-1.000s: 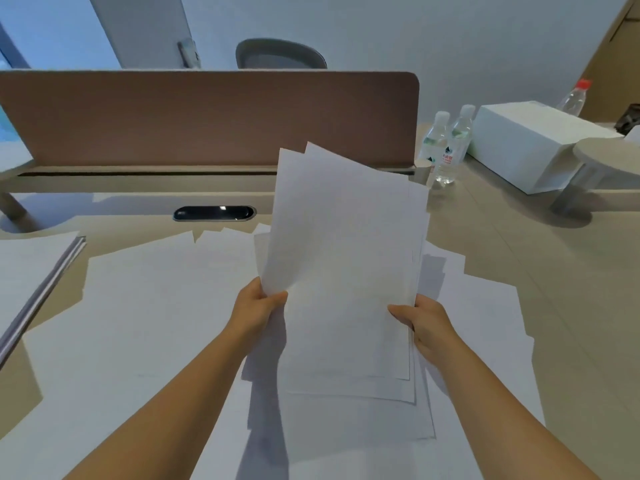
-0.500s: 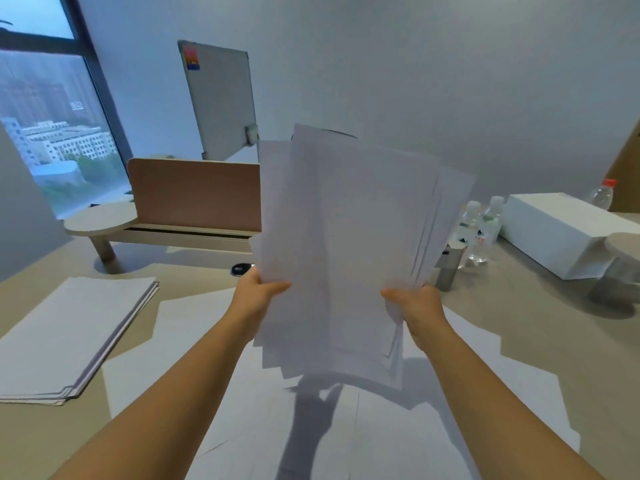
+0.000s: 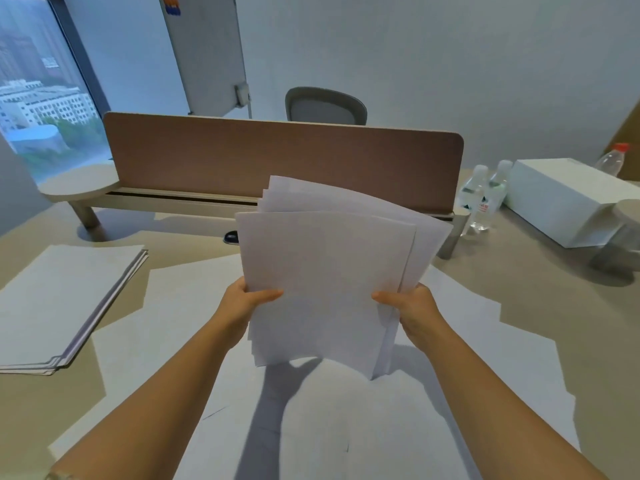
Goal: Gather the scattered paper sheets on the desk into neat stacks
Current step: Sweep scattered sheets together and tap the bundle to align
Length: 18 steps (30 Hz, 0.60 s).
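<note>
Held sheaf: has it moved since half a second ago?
Yes. The held sheaf has dropped: its top edge, earlier well above the brown divider panel, now sits below the panel's top, and its bottom edge is near the desk sheets.

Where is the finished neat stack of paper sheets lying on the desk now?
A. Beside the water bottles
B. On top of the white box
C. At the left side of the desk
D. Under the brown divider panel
C: the neat stack lies flat at the left side of the desk, apart from the bundle of sheets that the left hand and right hand hold.
</note>
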Tool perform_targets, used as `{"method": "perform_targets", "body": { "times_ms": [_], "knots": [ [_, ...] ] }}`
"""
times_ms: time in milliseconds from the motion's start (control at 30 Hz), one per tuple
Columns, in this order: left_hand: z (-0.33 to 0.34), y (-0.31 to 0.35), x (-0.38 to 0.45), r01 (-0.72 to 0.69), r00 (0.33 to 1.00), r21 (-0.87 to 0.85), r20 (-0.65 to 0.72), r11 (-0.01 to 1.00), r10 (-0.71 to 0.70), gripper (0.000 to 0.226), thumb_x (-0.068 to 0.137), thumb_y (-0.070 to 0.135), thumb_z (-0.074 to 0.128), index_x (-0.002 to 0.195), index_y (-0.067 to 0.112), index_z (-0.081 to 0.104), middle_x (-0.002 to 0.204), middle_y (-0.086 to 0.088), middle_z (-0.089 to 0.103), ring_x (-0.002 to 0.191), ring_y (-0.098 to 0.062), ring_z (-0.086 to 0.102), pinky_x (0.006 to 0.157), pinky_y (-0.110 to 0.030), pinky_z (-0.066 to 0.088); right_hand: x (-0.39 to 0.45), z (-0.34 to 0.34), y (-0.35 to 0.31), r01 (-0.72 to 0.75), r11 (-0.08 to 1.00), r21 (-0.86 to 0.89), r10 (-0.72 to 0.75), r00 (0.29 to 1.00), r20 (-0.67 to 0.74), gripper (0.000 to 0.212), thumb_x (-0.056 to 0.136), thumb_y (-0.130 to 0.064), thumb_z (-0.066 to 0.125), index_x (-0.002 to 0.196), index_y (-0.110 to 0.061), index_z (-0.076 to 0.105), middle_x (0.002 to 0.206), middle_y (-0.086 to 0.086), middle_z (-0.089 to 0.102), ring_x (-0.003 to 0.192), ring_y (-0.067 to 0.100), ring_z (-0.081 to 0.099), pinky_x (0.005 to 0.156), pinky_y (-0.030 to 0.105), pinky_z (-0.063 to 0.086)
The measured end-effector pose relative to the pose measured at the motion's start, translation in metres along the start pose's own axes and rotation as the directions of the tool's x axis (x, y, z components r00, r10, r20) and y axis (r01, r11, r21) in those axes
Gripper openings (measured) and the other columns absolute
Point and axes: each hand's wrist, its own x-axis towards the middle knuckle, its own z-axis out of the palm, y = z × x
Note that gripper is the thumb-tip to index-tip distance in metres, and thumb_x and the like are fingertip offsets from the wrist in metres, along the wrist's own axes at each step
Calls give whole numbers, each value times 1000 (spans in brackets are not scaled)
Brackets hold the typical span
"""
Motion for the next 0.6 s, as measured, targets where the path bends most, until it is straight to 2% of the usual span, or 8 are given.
{"method": "perform_targets", "body": {
  "times_ms": [133, 200, 300, 400, 500, 600],
  "knots": [
    [5, 5, 2, -45, 999, 26, 13, 999, 45, 40, 83, -6, 58, 121, 3, 54, 123, -17, 59, 111, -38, 55, 101, -52, 43, 3, 7, -8, 51, 998, 21, -50, 998, -49, 49, 73, 9, 67, 120, 3, 54, 119, 18, 60, 107, 36, 57, 99, 46, 44],
    [6, 14, 3, -78, 997, 31, 1, 996, 78, 42, 85, -4, 57, 126, 2, 51, 125, -16, 58, 113, -38, 54, 102, -52, 42, 4, 7, -17, 82, 996, 30, -81, 996, -35, 46, 74, 9, 67, 118, 1, 54, 112, 13, 60, 103, 34, 56, 99, 49, 44],
    [4, 26, 3, -102, 995, 19, 5, 995, 102, 42, 84, -1, 60, 124, 5, 52, 122, -14, 58, 114, -37, 53, 103, -53, 42, 5, 6, -30, 133, 990, 37, -132, 991, -29, 46, 74, 9, 67, 118, 1, 55, 109, 11, 59, 100, 29, 56, 98, 44, 45],
    [1, 34, 1, -142, 990, 24, 30, 990, 141, 47, 73, 7, 72, 116, 10, 54, 111, -11, 61, 109, -35, 56, 94, -49, 48, 3, 1, -39, 156, 987, 26, -155, 988, -18, 39, 75, 8, 66, 112, -2, 57, 103, 9, 61, 103, 30, 56, 98, 43, 45],
    [0, 35, 0, -173, 984, 58, 48, 983, 171, 65, 63, 19, 74, 122, 10, 50, 113, -15, 59, 108, -34, 57, 92, -54, 49, 2, -1, -41, 169, 985, -34, -167, 985, 45, 30, 78, 9, 62, 101, -9, 55, 87, 4, 61, 98, 29, 55, 97, 46, 46],
    [1, 28, 5, -159, 986, 44, 50, 986, 157, 66, 62, 18, 74, 123, 12, 49, 116, -15, 58, 109, -34, 56, 93, -55, 48, 4, 2, -36, 149, 986, -74, -143, 987, 75, 30, 78, 8, 63, 102, -9, 54, 92, 7, 59, 96, 28, 54, 95, 45, 46]
  ]
}}
